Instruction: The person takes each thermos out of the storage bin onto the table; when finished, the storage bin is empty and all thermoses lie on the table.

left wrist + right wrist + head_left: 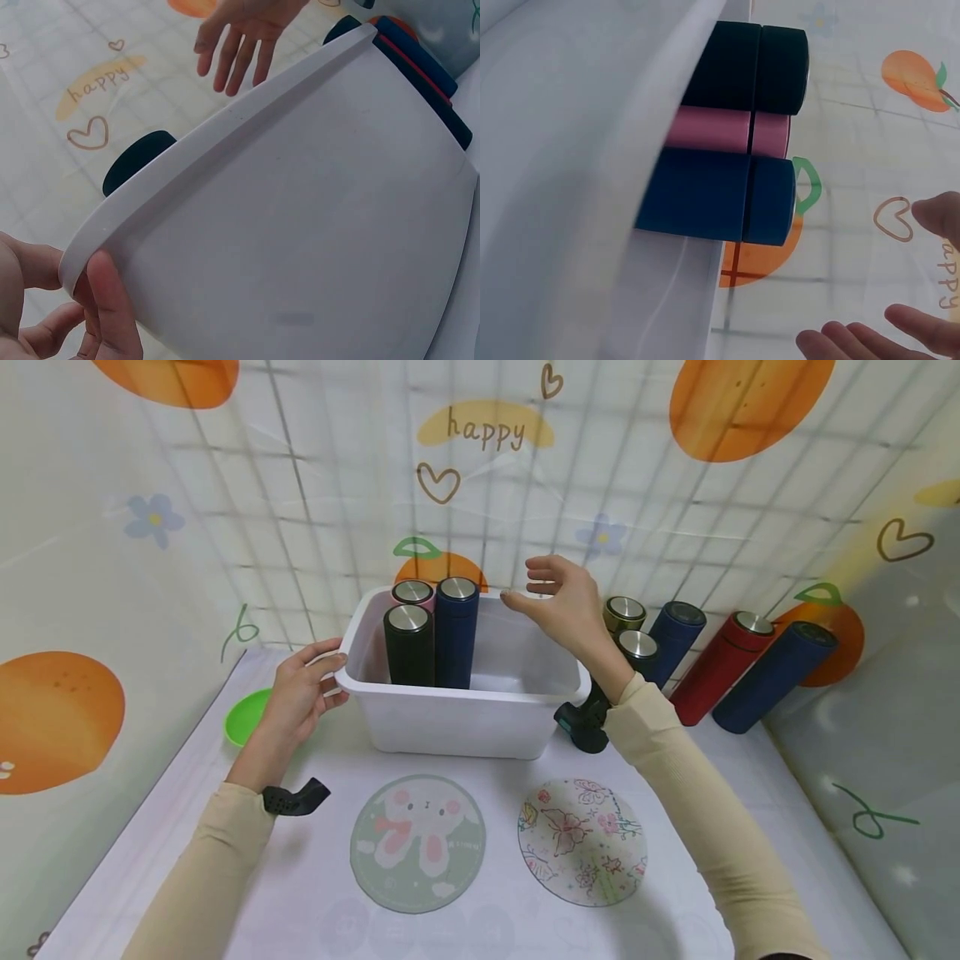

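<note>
My left hand (300, 689) pinches the left rim of a white plastic bin (457, 718), with fingers and thumb on either side of the edge in the left wrist view. Inside the bin's left half stand a black thermos bottle (409, 647), a dark blue thermos bottle (456, 631) and a pink thermos bottle (413, 592), the pink one mostly hidden behind the black. Over the bin's back right my right hand (562, 602) hovers, fingers and thumb apart and nothing between them. The right wrist view shows the three bottles' lids beyond the bin wall.
Right of the bin stand more thermos bottles: a gold-lidded one (625, 612), a black one (638, 647), a red one (720, 664) and blue ones (776, 677). A green bowl (246, 717) sits at left. Two round mats, rabbit (417, 843) and butterfly (582, 843), lie in front.
</note>
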`<state>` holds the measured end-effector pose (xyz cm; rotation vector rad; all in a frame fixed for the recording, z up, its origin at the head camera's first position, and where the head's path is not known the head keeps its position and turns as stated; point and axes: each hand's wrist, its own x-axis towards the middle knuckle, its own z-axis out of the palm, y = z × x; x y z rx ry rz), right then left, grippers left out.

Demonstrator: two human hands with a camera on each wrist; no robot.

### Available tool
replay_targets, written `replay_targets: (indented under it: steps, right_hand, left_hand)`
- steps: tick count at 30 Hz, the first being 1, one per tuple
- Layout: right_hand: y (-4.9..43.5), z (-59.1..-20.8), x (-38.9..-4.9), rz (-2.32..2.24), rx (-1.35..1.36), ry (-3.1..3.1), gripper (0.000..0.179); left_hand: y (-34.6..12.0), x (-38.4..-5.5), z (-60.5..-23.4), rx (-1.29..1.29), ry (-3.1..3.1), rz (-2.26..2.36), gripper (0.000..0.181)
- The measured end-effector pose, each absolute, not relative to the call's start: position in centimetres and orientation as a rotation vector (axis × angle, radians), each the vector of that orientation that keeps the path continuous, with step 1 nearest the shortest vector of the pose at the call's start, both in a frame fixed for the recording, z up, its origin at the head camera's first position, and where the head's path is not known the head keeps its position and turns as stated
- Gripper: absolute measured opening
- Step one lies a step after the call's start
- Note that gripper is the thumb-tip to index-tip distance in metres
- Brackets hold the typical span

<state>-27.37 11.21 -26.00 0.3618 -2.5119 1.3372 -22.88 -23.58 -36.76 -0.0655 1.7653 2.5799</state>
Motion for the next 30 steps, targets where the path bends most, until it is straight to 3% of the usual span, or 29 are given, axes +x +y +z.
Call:
replay_targets:
  steps: [30]
  right_hand:
    - [8.9, -26.4, -31.9, 1.437, 0.377, -2.598, 0.066]
  left_hand:
    - [-23.7, -22.9, -36.7, -0.070, 1.804, 2.555, 0.041]
